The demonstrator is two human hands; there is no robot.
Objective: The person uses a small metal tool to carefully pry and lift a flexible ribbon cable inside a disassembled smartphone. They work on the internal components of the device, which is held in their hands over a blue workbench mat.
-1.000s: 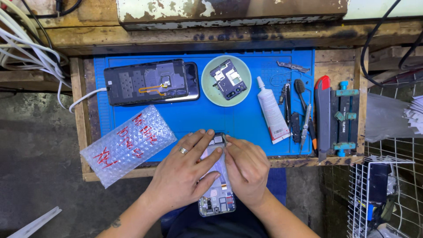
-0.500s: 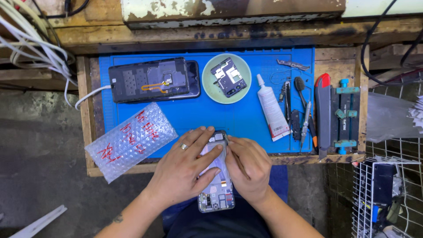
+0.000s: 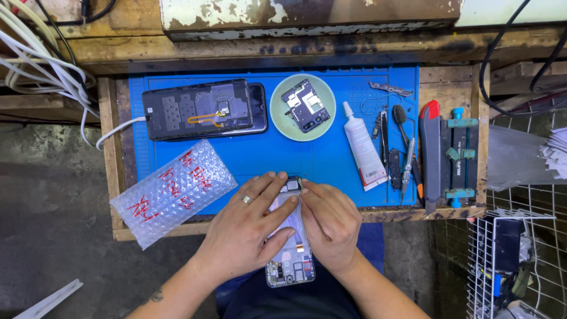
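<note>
While both hands stay clamped on the opened phone frame (image 3: 289,248) at the counter's near edge, little has shifted over the last second: the left hand (image 3: 248,230) keeps its grip closed across the frame's side, and the right hand (image 3: 331,227) still presses fingers along the other edge (its fingertips have crept toward the top corner). Work seems mid-step, with the glue tube (image 3: 363,147), green dish (image 3: 302,106) and bubble-wrap pouch (image 3: 174,192) on the blue mat (image 3: 307,162) untouched.

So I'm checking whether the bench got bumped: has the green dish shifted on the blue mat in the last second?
No. The green dish sits where it did on the blue mat, between the opened phone and the white tube.
</note>
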